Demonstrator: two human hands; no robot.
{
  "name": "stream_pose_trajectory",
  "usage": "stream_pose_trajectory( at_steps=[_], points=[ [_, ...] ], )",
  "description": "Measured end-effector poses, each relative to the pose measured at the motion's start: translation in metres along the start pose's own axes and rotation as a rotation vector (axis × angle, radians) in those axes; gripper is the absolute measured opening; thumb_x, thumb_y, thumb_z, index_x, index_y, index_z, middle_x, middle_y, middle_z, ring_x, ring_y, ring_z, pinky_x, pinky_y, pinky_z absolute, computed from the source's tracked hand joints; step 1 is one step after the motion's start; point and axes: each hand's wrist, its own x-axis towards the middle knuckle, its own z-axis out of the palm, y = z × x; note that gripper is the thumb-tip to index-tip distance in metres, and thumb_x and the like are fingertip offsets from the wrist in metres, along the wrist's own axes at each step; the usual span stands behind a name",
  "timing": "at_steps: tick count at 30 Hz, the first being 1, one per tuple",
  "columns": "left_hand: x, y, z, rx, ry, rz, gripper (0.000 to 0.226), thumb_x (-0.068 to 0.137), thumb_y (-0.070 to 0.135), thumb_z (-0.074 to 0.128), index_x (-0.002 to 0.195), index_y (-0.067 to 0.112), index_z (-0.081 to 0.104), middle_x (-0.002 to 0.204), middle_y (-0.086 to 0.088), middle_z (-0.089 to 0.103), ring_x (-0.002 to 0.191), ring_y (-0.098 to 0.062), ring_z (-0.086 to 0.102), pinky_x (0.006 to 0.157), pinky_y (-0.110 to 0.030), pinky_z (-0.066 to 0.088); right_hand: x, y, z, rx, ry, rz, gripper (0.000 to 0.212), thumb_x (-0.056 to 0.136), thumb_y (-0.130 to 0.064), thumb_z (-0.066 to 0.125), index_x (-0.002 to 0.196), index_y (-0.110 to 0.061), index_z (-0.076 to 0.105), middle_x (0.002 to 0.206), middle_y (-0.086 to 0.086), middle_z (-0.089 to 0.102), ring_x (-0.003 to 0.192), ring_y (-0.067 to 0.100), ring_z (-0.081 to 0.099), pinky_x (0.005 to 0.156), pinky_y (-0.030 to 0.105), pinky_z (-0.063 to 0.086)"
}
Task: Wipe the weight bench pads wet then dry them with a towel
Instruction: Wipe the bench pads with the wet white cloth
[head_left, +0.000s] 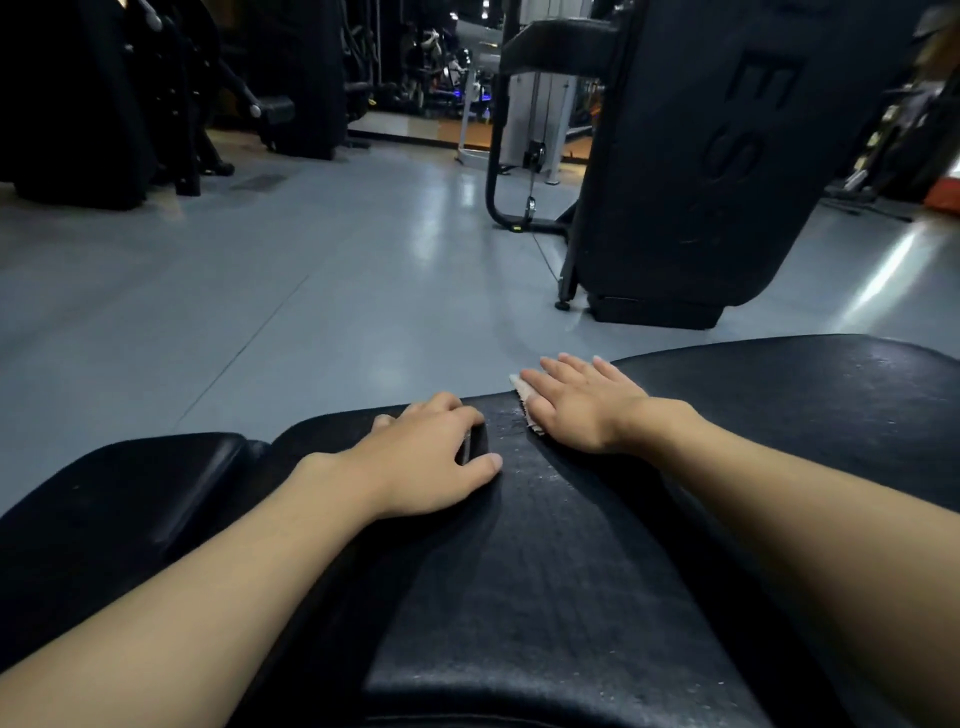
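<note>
The long black weight bench pad (545, 571) of grained vinyl is seen running from the bottom centre of the frame up to the middle, where its far edge meets the grey floor (260, 291). At the lower left a smaller, rounded black cushion (156, 493) is set just beside it.

Left of centre, the left hand (431, 457) is rested on the pad. Its fingers (457, 415) are curled over the far edge and the thumb is laid out along the top, so the rim appears to be gripped as a brace. What lies in the dark gap between thumb and forefinger cannot be made out.

Just right of centre, a small pale cloth (523, 397) with a frayed edge is pinned to the pad under the right hand (576, 410). Those fingers (563, 371) are held straight, slightly spread and pressed flat. Only a strip of cloth is shown at the hand's left side. Fine glistening specks are visible on the vinyl nearby, so the wet wipe is judged to be under way and the drying not yet begun.

The pad is judged firm but cushioned, heavy and fixed in place, and slick where wet. It is best steadied at its rim, not lifted. The cloth is judged limp and light, best driven by a flat palm.

At the upper right a tall black upholstered machine (701, 156) is stood on the floor, well apart.
</note>
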Motion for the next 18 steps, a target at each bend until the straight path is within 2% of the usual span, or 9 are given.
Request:
stream_pose_trajectory(
  at_steps=[8,11,14,18],
  points=[
    [0.048,0.122,0.001,0.020,-0.060,0.134,0.063,0.091,0.065,0.045,0.142,0.030,0.042,0.147,0.002,0.037,0.139,-0.021,0.034,0.106,-0.055,0.034,-0.033,0.122,-0.019,0.005,0.001,0.160,0.058,0.102,-0.050,0.010,0.159,-0.038,0.005,0.168,-0.004,0.000,0.154,0.015,-0.005,0.123,0.042,-0.004],
    [0.060,0.155,0.002,0.021,-0.120,0.138,0.072,0.087,0.071,0.047,0.148,0.036,0.032,0.151,0.000,0.031,0.141,-0.025,0.029,0.108,-0.060,0.029,-0.044,0.164,-0.026,-0.002,0.012,0.220,0.058,0.102,-0.050,0.010,0.158,-0.037,0.005,0.168,-0.002,0.001,0.154,0.017,-0.004,0.123,0.043,-0.003],
    [0.070,0.166,0.003,0.004,-0.196,0.100,0.088,0.073,0.085,0.047,0.148,0.047,0.022,0.154,0.001,0.024,0.144,-0.028,0.024,0.108,-0.066,0.026,-0.054,0.201,-0.030,0.012,0.023,0.271,0.058,0.102,-0.052,0.009,0.158,-0.039,0.005,0.168,-0.002,0.002,0.154,0.018,-0.003,0.122,0.043,-0.003],
    [0.082,0.163,0.001,-0.001,-0.222,0.089,0.109,0.051,0.096,0.044,0.147,0.050,0.023,0.147,-0.001,0.031,0.134,-0.028,0.042,0.110,-0.049,0.037,-0.067,0.234,-0.034,0.029,0.042,0.324,0.059,0.101,-0.055,0.007,0.158,-0.039,0.006,0.168,-0.001,0.003,0.154,0.018,-0.003,0.123,0.044,-0.003]
  ],
)
